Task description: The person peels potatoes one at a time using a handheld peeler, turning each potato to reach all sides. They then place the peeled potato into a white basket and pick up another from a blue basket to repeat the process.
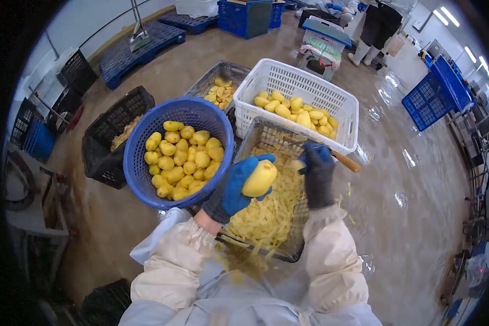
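Observation:
My left hand (pixel 238 187), in a blue and dark glove, is closed around a yellow potato (pixel 260 179) above the grey crate. My right hand (pixel 318 173), in a dark glove and smeared by motion, is closed on a wooden-handled peeler (pixel 346 161). The handle juts out to the right; the working end is too blurred to make out. Pale peel strips (pixel 269 214) fill much of the grey mesh crate (pixel 298 239) below both hands. To the left, a round blue basket (pixel 135 163) holds several potatoes (pixel 180 158).
Behind the peel crate stands a white crate (pixel 331 96) with several smooth yellow potatoes. Cut yellow pieces lie in another grey crate (pixel 236 69). A black crate (pixel 100 163) is at left, a blue pallet (pixel 141 51) beyond. Other people (pixel 383 24) are at the back on the wet floor.

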Available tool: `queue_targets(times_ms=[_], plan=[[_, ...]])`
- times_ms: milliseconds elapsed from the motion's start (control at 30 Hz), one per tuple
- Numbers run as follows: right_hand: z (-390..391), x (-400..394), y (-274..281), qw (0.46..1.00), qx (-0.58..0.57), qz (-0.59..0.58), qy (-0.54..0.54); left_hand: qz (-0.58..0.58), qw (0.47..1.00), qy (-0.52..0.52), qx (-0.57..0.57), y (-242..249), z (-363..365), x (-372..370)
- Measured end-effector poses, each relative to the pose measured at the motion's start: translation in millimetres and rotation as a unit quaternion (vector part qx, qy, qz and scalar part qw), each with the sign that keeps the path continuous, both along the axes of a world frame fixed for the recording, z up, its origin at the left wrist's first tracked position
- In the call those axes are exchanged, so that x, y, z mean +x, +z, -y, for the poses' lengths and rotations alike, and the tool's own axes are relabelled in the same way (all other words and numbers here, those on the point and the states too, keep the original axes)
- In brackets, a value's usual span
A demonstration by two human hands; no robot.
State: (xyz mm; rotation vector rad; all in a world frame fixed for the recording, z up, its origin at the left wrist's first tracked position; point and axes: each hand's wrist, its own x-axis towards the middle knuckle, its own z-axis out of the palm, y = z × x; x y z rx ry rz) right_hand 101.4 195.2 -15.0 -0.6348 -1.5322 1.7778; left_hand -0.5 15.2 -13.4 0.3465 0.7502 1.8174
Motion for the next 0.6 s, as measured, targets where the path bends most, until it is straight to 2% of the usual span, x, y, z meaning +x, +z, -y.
queue_targets(times_ms=[67, 133, 167, 200, 233, 267, 300, 333, 367, 400, 433, 467, 500, 533, 600], plan=[[-6.2, 2.8, 15.6, 0.991, -0.105, -0.081, 0.036, -0.176, 0.983, 0.033, -0.042, 17.2, 3.5, 2.5], [30.6, 11.3, 38.4, 0.988, -0.104, -0.033, 0.107, -0.175, 0.984, 0.034, -0.032, -2.8, -0.2, -4.8], [40.5, 5.6, 25.1, 0.990, -0.039, 0.039, 0.126, -0.269, 0.959, 0.072, -0.044, -6.4, -2.1, -4.1], [34.0, 6.0, 21.6, 0.991, -0.044, 0.038, 0.122, -0.362, 0.925, 0.103, -0.056, -8.6, -2.2, -3.0], [20.5, 6.9, 21.4, 0.997, -0.024, 0.049, 0.050, -0.305, 0.947, 0.071, -0.064, 4.1, 3.5, 0.5], [4.8, 9.3, 21.3, 0.998, 0.001, 0.063, -0.018, -0.304, 0.948, 0.069, -0.064, 10.4, 4.8, 3.0], [-10.7, 13.0, 14.5, 0.997, -0.075, -0.009, -0.025, -0.346, 0.933, 0.075, -0.067, 16.0, 5.5, 3.7], [-1.3, 11.5, 17.0, 0.997, -0.075, -0.014, -0.029, -0.390, 0.915, 0.080, -0.069, 19.7, 4.5, 1.2], [18.3, 8.5, 23.1, 0.997, -0.063, -0.011, 0.031, -0.418, 0.900, 0.085, -0.086, 15.1, 2.6, -2.6], [35.2, 8.4, 31.8, 0.994, -0.051, -0.004, 0.094, -0.417, 0.901, 0.087, -0.084, 12.8, 0.5, -0.9], [47.3, 12.5, 49.6, 0.980, -0.104, 0.080, 0.146, -0.405, 0.906, 0.090, -0.079, 11.0, -0.5, 1.8], [32.2, 12.5, 36.5, 0.981, -0.112, 0.078, 0.139, -0.394, 0.912, 0.085, -0.076, 9.4, 0.7, 4.4], [1.7, 11.3, 15.2, 0.992, -0.100, 0.054, 0.061, -0.328, 0.941, 0.035, -0.081, 9.2, 5.3, 4.0], [-8.9, 8.0, 22.2, 0.996, -0.083, 0.027, -0.013, -0.329, 0.940, 0.033, -0.081, 13.4, 5.9, 5.6], [-0.6, 15.3, 29.4, 0.996, -0.084, 0.024, -0.010, -0.404, 0.907, 0.051, -0.106, 27.8, 4.9, 4.0]])
